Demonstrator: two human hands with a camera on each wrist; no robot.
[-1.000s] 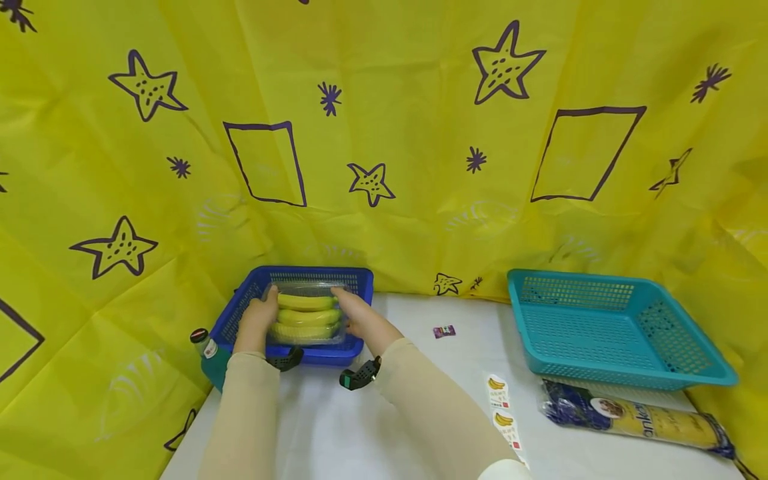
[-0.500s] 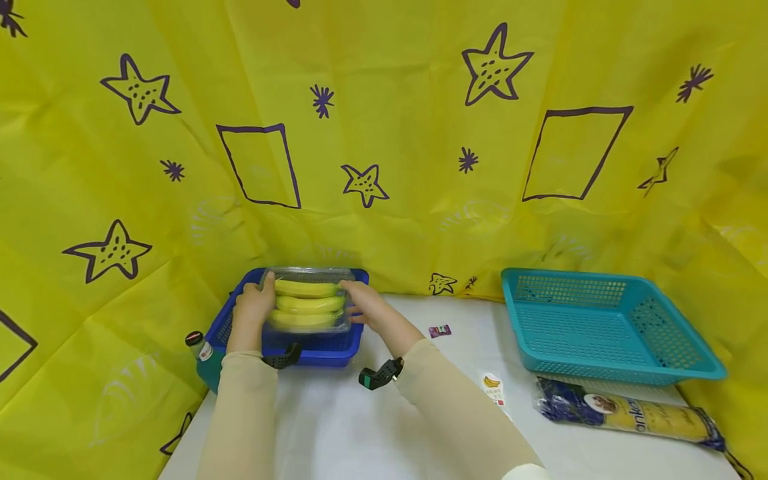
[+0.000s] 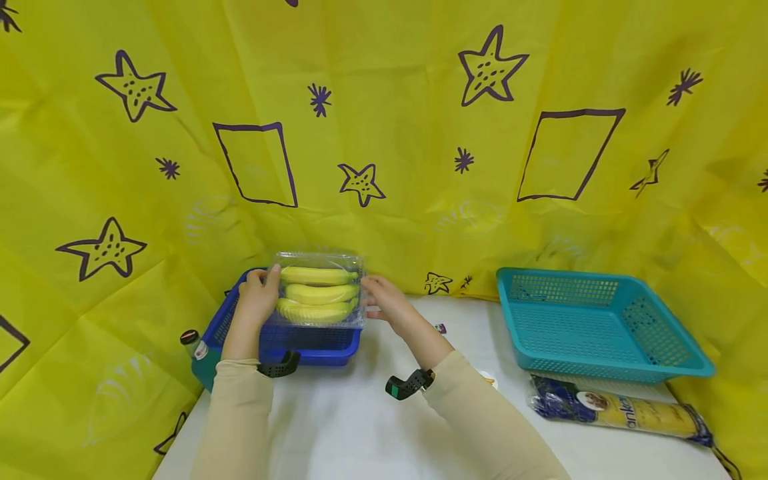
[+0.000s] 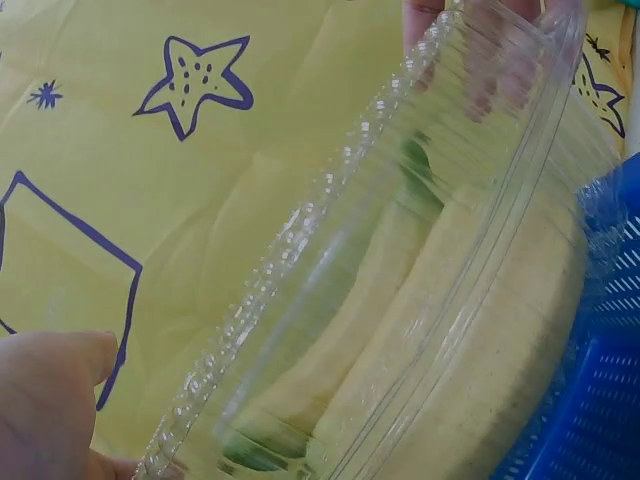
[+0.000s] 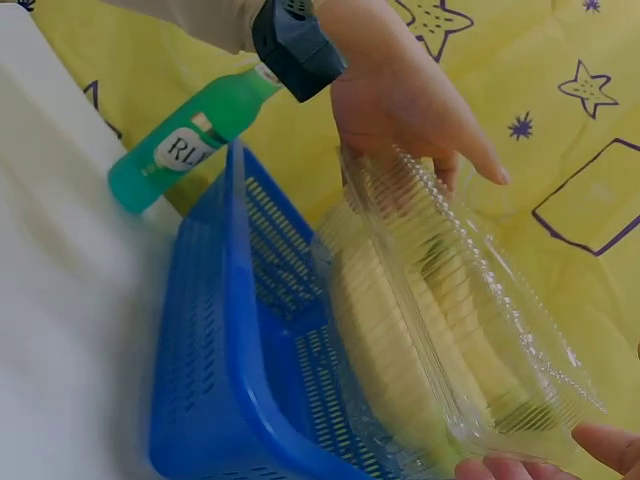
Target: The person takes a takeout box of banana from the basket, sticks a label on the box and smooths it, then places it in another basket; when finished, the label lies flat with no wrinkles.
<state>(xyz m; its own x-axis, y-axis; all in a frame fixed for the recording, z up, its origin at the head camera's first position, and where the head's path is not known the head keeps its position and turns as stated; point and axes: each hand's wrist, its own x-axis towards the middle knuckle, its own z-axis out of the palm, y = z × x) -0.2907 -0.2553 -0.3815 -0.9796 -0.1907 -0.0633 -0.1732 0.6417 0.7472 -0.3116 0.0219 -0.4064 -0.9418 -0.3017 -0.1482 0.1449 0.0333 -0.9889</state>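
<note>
A clear plastic clamshell box (image 3: 320,257) with three yellow bananas (image 3: 321,294) inside is held up over the blue basket (image 3: 324,357), tilted toward the head camera. My left hand (image 3: 257,301) grips its left end, thumb on the near side. At the opposite end, my right hand (image 3: 397,308) holds the box between thumb and fingers; the right wrist view shows thumb and fingertips at the corner. Through the plastic in the left wrist view, fingers of the right hand (image 4: 490,60) show. The ridged lid is closed over the fruit.
A green bottle (image 5: 195,140) stands left of the blue basket. On the right are a teal basket (image 3: 570,333) and a long blue-and-yellow packet (image 3: 624,410). A small purple wrapper (image 3: 441,328) and a banana sticker (image 3: 489,379) lie partly behind the right arm. Yellow cloth (image 3: 408,247) hangs behind.
Both hands have lifted the banana box out of the blue basket, up and slightly right. The right forearm has swung right, covering part of the wrapper and stickers.
</note>
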